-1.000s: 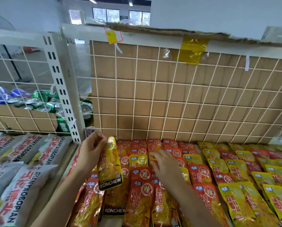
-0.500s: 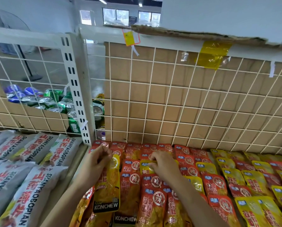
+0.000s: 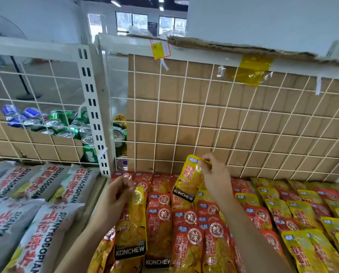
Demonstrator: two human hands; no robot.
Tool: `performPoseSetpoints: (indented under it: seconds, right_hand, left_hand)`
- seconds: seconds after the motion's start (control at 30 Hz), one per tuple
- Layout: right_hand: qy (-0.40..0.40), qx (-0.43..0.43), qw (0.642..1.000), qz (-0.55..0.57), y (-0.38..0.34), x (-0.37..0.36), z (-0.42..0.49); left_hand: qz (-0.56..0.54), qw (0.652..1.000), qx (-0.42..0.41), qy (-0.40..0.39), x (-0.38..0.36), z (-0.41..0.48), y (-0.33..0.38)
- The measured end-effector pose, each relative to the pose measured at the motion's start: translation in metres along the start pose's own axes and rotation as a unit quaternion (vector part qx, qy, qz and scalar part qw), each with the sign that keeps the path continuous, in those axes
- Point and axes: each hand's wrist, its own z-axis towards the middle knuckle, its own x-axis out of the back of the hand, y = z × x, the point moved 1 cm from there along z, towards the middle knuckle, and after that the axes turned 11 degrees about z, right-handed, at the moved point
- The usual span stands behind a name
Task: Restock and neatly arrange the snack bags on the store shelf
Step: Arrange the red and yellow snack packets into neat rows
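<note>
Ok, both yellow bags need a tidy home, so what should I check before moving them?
1. Left hand grip on its yellow KONCHEW bag: ok, held by the top.
2. Right hand grip on the raised yellow bag: ok, pinched at its top.
3. Bags above matching stock: not ok, both hang over red bags; yellow rows lie to the right.
4. Free gap in the yellow rows: cannot tell.

Right hand (image 3: 217, 178): 1 s ago it lay on the shelved packets. It is now raised, pinching 1 yellow packet (image 3: 190, 179) by its top edge, and the packet hangs above the red rows (image 3: 160, 223).

Left hand (image 3: 116, 196): its own yellow bag (image 3: 131, 227), held high 1 s ago, is now lowered over the leftmost column, gripped by its top.
</note>
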Motion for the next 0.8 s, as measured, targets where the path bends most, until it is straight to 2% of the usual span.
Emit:
performPoseSetpoints:
  seconds: [0.2,0.4,0.67,0.8]
  right_hand:
    - [0.086,-0.014,0.995,0.056,-0.004,0.052,-0.024]
    - [0.074,-0.048,0.995,0.045,0.015,0.085,-0.095]
    - [0.109,-0.131,0.984,0.056,0.036,0.126,-0.164]
    - [0.127,-0.136,0.982,0.036,0.043,0.150,-0.180]
  left_hand:
    - [-0.018,1.000,0.012,-0.008,-0.002,-0.009,-0.004]
    - [-0.002,1.000,-0.018,-0.025,-0.019,-0.027,0.005]
    - [-0.017,0.997,-0.022,-0.078,-0.043,-0.043,0.017]
    - [0.006,0.995,-0.065,-0.082,-0.055,-0.048,0.035]
